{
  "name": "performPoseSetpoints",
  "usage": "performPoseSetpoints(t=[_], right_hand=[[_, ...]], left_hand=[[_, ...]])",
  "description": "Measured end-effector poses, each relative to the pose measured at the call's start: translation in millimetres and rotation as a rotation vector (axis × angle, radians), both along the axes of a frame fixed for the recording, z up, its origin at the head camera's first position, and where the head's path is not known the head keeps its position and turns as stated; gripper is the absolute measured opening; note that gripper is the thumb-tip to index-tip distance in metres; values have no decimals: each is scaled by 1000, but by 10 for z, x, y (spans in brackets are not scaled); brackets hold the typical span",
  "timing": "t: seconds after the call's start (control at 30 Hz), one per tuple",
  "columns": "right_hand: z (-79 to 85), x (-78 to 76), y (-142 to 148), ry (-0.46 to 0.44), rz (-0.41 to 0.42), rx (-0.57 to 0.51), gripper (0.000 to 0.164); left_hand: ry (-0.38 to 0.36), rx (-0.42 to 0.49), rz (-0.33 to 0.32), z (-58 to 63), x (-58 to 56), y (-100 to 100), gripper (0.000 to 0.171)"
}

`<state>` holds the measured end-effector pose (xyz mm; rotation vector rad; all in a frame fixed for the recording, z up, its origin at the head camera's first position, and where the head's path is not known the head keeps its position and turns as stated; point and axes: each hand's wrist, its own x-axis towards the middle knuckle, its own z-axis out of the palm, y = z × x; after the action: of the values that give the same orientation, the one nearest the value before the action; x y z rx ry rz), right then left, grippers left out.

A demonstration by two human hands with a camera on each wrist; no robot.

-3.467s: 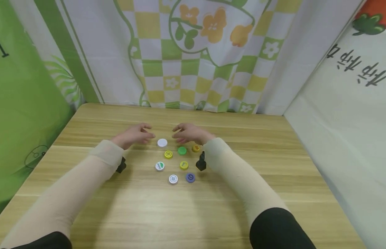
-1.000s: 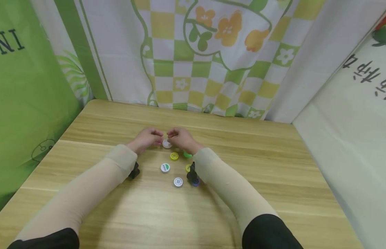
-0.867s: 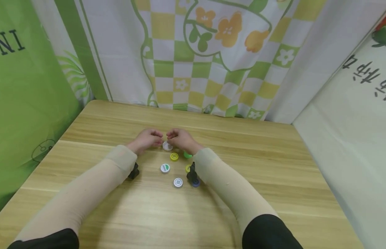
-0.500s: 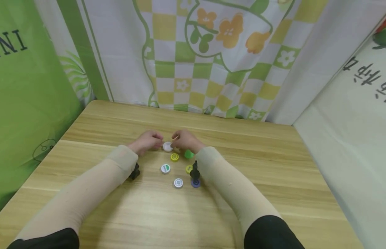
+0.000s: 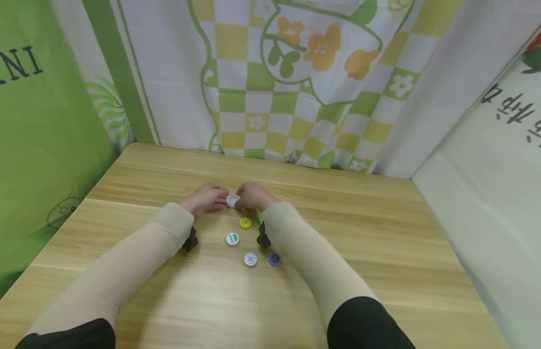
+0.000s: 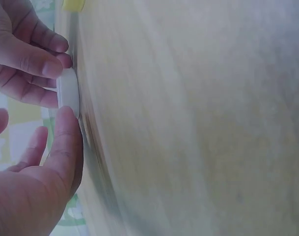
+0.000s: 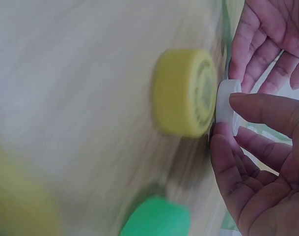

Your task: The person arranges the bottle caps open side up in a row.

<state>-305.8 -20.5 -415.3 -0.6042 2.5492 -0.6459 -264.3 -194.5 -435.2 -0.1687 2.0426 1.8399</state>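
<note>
A white bottle cap (image 5: 232,200) lies on the table between the two hands. My right hand (image 5: 254,196) pinches it; the right wrist view has the thumb on its face and curled fingers at its edge. From the left, fairly straight fingers of my left hand (image 5: 207,198) touch the cap's edge, as the left wrist view shows. Nearer me are a yellow cap (image 5: 245,223) and a green cap (image 5: 260,218), the latter partly behind the right wrist. A second yellow cap (image 7: 21,196) shows blurred in the right wrist view.
Closer to me on the wooden table (image 5: 200,300) lie a white cap with a green mark (image 5: 232,239), a white cap with a square print (image 5: 250,260) and a purple cap (image 5: 274,259). Behind the table hangs a checkered curtain (image 5: 270,102).
Both hands were apart from the white cap 3.5 s ago and have closed in on it. In the last half second the right hand moved left, and the cap shifted slightly away from me.
</note>
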Motion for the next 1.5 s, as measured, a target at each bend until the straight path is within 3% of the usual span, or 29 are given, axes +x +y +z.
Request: performPoseSetpoints(t=[0.13,0.33,0.53,0.87,1.2,1.5], right_hand=[[30,-29,-115,-3,-19,1,35],[-38,-74,-246,-21,-24,-38,32],[-94,-124,-320,-29,-88,-102,35],[-44,-176,-297,-118,-185,-217,36],[-139,-176,-296,-252,-251,-352,33],[92,-209,-46,-355,-252,-477,46]], left_hand=[[-10,49,29,-4,-43,-83,49],[-20,67,54,-14,-20,-197,48],[-6,95,73,20,-19,-235,51],[10,103,66,51,-84,-270,51],[1,43,59,10,-74,-313,53],[61,-15,63,59,-14,-363,52]])
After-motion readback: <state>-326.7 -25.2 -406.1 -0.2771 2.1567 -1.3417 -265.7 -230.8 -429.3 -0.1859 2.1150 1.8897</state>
